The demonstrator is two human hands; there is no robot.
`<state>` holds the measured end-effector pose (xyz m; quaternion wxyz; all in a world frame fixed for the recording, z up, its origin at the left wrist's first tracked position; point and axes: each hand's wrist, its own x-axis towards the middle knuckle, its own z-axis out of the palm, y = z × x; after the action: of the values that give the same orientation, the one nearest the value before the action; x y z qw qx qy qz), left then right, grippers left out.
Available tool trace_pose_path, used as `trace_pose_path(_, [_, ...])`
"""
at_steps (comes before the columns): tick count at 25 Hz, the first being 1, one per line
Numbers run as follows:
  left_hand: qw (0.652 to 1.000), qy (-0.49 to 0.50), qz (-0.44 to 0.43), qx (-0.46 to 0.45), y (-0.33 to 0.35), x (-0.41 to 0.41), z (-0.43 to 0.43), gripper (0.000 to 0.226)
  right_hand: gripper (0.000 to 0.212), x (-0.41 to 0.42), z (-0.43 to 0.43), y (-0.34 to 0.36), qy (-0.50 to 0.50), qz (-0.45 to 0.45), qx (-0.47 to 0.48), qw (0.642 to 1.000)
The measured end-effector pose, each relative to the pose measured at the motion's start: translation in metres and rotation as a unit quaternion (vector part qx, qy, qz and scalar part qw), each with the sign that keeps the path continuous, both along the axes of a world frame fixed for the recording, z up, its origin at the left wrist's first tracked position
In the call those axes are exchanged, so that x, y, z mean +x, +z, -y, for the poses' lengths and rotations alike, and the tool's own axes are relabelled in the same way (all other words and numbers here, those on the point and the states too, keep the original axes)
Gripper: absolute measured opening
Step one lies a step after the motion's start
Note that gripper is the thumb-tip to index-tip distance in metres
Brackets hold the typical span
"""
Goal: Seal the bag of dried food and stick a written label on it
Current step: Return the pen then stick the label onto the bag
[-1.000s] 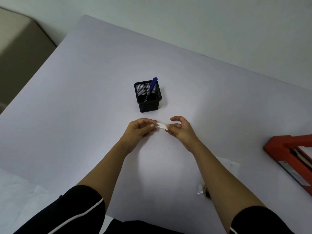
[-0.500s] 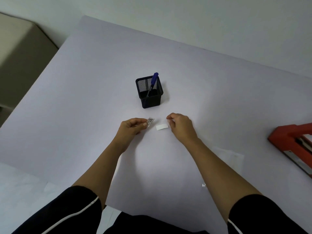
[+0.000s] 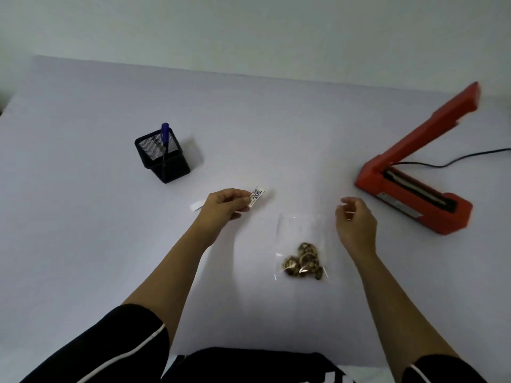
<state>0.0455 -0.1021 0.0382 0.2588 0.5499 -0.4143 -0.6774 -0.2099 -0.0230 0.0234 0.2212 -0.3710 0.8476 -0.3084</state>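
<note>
A clear plastic bag lies flat on the white table, with brown dried food bunched at its near end. My left hand pinches a small written label by one end, just left of the bag's far end. My right hand hovers beside the bag's far right corner, fingers loosely curled and holding nothing. A white backing strip lies on the table behind my left hand.
A red heat sealer stands at the right with its arm raised and a black cord running off to the right. A black mesh pen holder with a blue pen stands at the back left.
The view has swung right, bringing the bag and sealer into sight. The label has been peeled from its backing, which my right hand let go. My right hand moved over beside the bag.
</note>
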Motion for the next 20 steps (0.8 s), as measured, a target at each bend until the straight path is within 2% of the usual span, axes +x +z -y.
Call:
trace_pose_path(4, [0.995,-0.075,-0.037,0.058,-0.003,-0.044,-0.012,0.017,0.030,-0.027,-0.021,-0.018,0.018,0.108,0.136,0.985])
trace_pose_path(7, [0.985,-0.157,-0.023,0.067,-0.008,-0.075,-0.021,0.016,0.040,-0.027,-0.026,-0.035,0.032,0.212,0.149,0.965])
trace_pose_path(10, [0.982,-0.173,-0.009,0.076,-0.017,-0.091,-0.026,0.013,0.048,-0.023,-0.023,-0.045,0.027,0.255,0.139,0.957])
trace_pose_path(15, [0.983,-0.164,0.017,0.083,-0.036,-0.102,-0.030,0.011,0.021,-0.023,-0.023,-0.054,0.021,0.305,0.111,0.946])
trace_pose_path(20, [0.972,-0.213,0.089,0.053,-0.042,-0.103,-0.021,0.010,0.015,-0.027,-0.022,-0.053,0.043,0.326,0.090,0.940])
